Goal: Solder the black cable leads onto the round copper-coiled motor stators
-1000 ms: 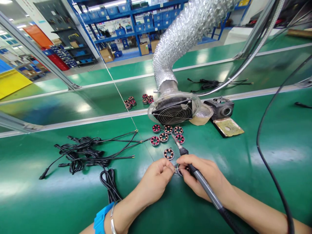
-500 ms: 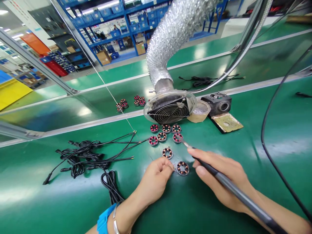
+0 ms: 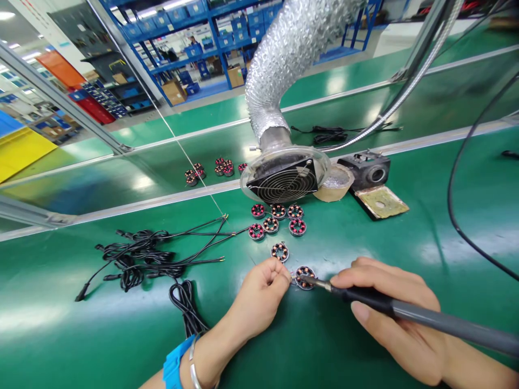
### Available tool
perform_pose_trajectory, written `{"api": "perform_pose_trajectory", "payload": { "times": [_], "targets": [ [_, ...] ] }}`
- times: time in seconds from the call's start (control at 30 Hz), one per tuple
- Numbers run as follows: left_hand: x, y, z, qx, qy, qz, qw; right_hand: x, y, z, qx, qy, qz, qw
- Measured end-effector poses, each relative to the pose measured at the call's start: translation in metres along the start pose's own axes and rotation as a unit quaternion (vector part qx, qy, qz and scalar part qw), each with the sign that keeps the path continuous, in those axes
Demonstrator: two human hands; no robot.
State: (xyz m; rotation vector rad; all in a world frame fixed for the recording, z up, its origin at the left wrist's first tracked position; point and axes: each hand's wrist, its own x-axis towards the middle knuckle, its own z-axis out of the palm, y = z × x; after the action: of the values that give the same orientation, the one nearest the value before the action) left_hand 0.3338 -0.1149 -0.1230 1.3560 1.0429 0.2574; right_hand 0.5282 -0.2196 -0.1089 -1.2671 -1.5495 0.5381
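Two hands: over counter
Left hand: fingers pinched together beside coil ring
Right hand: fingers clamped on soldering iron, tip at ring

Both forearms are bare, with no sleeves showing, and neither of the hands wears a glove. The left hand has a bright blue strap around its wrist, and just beside the strap, toward the hand, sits a thin silver-coloured bangle. The right hand carries no ring, band or watch on the part that shows, and its fingernails are short and plain.
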Motion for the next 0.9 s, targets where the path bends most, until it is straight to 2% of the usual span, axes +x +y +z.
{"api": "perform_pose_trajectory", "payload": {
  "times": [0.4,0.9],
  "targets": [
    [-0.0005,0.0017,0.0002,0.002,-0.001,0.003,1.0,-0.0009,-0.0021,-0.0004,-0.006,-0.011,-0.017,1.0],
    [-0.0006,-0.0005,-0.0003,0.004,-0.006,0.008,1.0,-0.001,-0.0064,-0.0018,0.007,0.022,-0.023,0.999]
  ]
}}
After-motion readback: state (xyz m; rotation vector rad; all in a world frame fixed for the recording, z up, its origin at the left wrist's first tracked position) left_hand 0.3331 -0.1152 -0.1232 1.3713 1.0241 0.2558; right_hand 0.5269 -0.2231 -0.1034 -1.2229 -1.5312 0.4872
